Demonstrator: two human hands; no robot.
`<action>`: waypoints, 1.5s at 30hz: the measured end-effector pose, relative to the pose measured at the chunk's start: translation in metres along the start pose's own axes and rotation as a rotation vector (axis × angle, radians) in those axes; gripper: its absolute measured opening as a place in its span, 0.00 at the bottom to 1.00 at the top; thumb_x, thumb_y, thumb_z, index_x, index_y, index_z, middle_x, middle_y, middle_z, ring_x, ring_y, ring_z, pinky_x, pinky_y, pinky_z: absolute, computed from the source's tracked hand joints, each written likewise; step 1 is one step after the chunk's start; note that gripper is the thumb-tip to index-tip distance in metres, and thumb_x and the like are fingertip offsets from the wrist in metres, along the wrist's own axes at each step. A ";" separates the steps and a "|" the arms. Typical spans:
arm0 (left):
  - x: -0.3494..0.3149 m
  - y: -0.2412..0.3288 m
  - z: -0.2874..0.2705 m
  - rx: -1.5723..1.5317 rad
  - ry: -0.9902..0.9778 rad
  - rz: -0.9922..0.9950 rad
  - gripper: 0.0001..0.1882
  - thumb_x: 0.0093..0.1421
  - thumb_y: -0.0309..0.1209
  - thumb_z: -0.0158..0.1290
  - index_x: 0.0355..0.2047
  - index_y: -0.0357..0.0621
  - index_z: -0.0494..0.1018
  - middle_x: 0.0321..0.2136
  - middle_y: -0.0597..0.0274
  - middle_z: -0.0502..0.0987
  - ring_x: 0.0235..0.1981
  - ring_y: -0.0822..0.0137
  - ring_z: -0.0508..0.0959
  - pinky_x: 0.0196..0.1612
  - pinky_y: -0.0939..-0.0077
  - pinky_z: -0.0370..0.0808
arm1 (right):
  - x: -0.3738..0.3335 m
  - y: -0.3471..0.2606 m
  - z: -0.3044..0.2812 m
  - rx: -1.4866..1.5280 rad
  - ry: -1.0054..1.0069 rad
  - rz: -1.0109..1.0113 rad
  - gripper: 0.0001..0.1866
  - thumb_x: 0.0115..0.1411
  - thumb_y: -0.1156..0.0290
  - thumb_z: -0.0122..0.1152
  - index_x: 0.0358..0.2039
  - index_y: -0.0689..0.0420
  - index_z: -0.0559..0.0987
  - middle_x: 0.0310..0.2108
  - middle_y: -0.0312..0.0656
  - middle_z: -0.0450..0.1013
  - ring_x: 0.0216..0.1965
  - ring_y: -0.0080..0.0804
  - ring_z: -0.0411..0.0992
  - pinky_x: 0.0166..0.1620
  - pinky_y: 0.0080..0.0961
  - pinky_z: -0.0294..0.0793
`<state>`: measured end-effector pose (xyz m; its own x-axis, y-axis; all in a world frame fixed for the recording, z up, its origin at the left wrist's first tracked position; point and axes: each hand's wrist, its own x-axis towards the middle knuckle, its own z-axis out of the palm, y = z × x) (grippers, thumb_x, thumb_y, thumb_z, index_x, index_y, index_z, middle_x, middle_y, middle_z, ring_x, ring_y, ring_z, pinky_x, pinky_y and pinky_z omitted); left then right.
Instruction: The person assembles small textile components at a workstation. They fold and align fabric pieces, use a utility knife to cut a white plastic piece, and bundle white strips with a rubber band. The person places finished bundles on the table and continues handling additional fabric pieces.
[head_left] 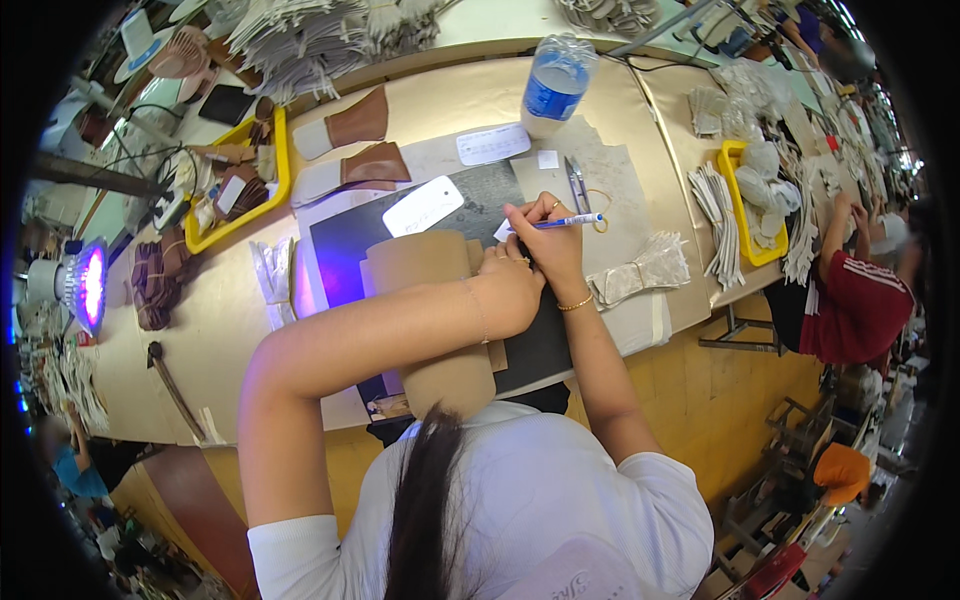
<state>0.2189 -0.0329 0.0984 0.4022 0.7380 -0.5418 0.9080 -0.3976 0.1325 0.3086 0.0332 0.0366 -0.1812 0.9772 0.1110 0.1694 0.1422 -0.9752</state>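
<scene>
My right hand (553, 243) is closed around a white-and-blue pen (570, 221) above a dark board (538, 350). A small white slip of paper (503, 231) lies under the writing hand. My left forearm crosses a thick tan roll or padded block (425, 260). Close beside the right hand, my left hand (508, 290) rests with its fingers reaching down toward the slip, their tips partly hidden. Just beyond lies a white tag (420, 206) with a hole, and farther off a white card with writing (493, 145). Small scissors or snips (577, 182) lie near the pen.
A water bottle (558, 85) stands at the back. Brown-and-white leather pieces (372, 165) lie left of it. Yellow trays (240, 225) sit at both sides. A hammer (172, 390) lies left, near a glowing lamp (92, 287). A bundle of pale pieces (640, 272) is at right.
</scene>
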 end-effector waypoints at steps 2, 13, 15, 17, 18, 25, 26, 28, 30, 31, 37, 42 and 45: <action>0.004 -0.001 0.003 0.003 -0.015 -0.004 0.30 0.54 0.34 0.56 0.58 0.44 0.67 0.61 0.28 0.57 0.59 0.44 0.64 0.55 0.56 0.62 | 0.006 0.010 0.002 -0.104 0.003 -0.192 0.17 0.52 0.73 0.68 0.16 0.60 0.67 0.18 0.40 0.70 0.20 0.25 0.69 0.25 0.24 0.68; 0.001 0.000 -0.010 0.042 -0.121 0.035 0.28 0.55 0.33 0.53 0.58 0.42 0.66 0.55 0.32 0.65 0.57 0.42 0.67 0.59 0.54 0.61 | 0.007 0.013 0.003 -0.217 -0.102 -0.112 0.17 0.50 0.75 0.65 0.14 0.60 0.65 0.14 0.38 0.64 0.16 0.26 0.61 0.22 0.29 0.62; 0.002 0.000 -0.011 0.037 -0.119 0.037 0.28 0.55 0.33 0.53 0.58 0.42 0.66 0.55 0.33 0.66 0.56 0.43 0.67 0.59 0.54 0.61 | 0.007 0.015 0.002 -0.192 -0.092 -0.121 0.17 0.49 0.75 0.65 0.14 0.60 0.64 0.13 0.38 0.62 0.15 0.24 0.59 0.21 0.27 0.61; 0.001 0.001 -0.010 0.029 -0.098 0.035 0.29 0.55 0.33 0.53 0.58 0.40 0.65 0.55 0.34 0.66 0.56 0.43 0.67 0.59 0.55 0.62 | 0.008 0.017 0.003 -0.124 -0.069 -0.132 0.17 0.49 0.76 0.64 0.14 0.60 0.64 0.12 0.37 0.62 0.15 0.23 0.58 0.20 0.26 0.60; 0.001 0.001 -0.010 0.040 -0.084 0.036 0.29 0.55 0.33 0.53 0.58 0.40 0.65 0.55 0.33 0.66 0.56 0.42 0.67 0.59 0.55 0.62 | 0.009 0.019 0.005 -0.068 -0.052 -0.138 0.17 0.50 0.76 0.64 0.14 0.60 0.64 0.12 0.37 0.62 0.15 0.23 0.58 0.20 0.25 0.60; -0.001 0.000 -0.014 0.063 -0.104 0.064 0.29 0.56 0.33 0.53 0.58 0.38 0.65 0.55 0.30 0.65 0.56 0.41 0.68 0.59 0.54 0.62 | 0.006 0.003 0.004 -0.152 -0.073 -0.057 0.16 0.51 0.77 0.62 0.15 0.60 0.63 0.12 0.35 0.59 0.16 0.18 0.57 0.20 0.22 0.60; -0.001 -0.001 -0.014 0.061 -0.103 0.070 0.29 0.56 0.33 0.53 0.57 0.38 0.65 0.54 0.30 0.65 0.56 0.40 0.68 0.59 0.54 0.62 | 0.006 0.005 0.003 -0.149 -0.081 -0.068 0.16 0.52 0.76 0.62 0.15 0.60 0.63 0.12 0.35 0.59 0.16 0.18 0.56 0.20 0.22 0.60; -0.001 0.000 -0.013 0.039 -0.085 0.070 0.28 0.56 0.33 0.53 0.57 0.37 0.65 0.55 0.29 0.65 0.56 0.40 0.68 0.58 0.54 0.63 | 0.007 0.008 0.001 -0.142 -0.098 -0.090 0.17 0.52 0.75 0.62 0.15 0.60 0.63 0.11 0.34 0.58 0.16 0.18 0.56 0.20 0.22 0.60; -0.003 -0.001 -0.013 0.044 -0.056 0.067 0.28 0.56 0.34 0.53 0.56 0.37 0.65 0.55 0.28 0.64 0.55 0.39 0.69 0.58 0.55 0.64 | 0.008 0.001 0.002 -0.099 -0.049 -0.041 0.16 0.52 0.75 0.62 0.15 0.60 0.63 0.11 0.34 0.59 0.16 0.18 0.56 0.19 0.22 0.59; -0.004 -0.001 -0.013 0.059 -0.038 0.066 0.28 0.56 0.34 0.53 0.56 0.37 0.66 0.55 0.27 0.64 0.55 0.39 0.69 0.58 0.55 0.64 | 0.008 -0.001 0.003 -0.078 -0.024 -0.017 0.16 0.52 0.75 0.62 0.15 0.60 0.63 0.11 0.34 0.59 0.15 0.18 0.55 0.19 0.22 0.59; -0.008 -0.001 -0.013 0.061 0.016 0.077 0.27 0.56 0.33 0.53 0.55 0.36 0.66 0.56 0.24 0.61 0.53 0.39 0.70 0.57 0.55 0.65 | 0.012 0.017 -0.002 -0.150 -0.069 -0.085 0.17 0.51 0.75 0.63 0.15 0.59 0.63 0.11 0.33 0.58 0.15 0.18 0.55 0.19 0.22 0.58; -0.003 -0.004 -0.005 0.093 0.042 0.088 0.26 0.57 0.32 0.52 0.55 0.34 0.66 0.55 0.25 0.62 0.52 0.39 0.71 0.56 0.56 0.66 | 0.012 0.011 -0.002 -0.133 -0.055 -0.028 0.17 0.52 0.74 0.64 0.15 0.60 0.64 0.11 0.34 0.61 0.16 0.18 0.56 0.20 0.22 0.59; -0.002 -0.006 -0.002 0.099 0.113 0.104 0.25 0.58 0.33 0.51 0.54 0.34 0.66 0.52 0.28 0.65 0.50 0.41 0.73 0.53 0.57 0.70 | 0.013 0.002 -0.006 -0.036 0.008 0.003 0.14 0.55 0.71 0.66 0.19 0.60 0.70 0.14 0.35 0.65 0.18 0.18 0.61 0.24 0.21 0.63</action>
<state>0.2130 -0.0314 0.1007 0.5088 0.7448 -0.4318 0.8472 -0.5223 0.0974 0.3127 0.0472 0.0370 -0.1728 0.9788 0.1101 0.2049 0.1451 -0.9680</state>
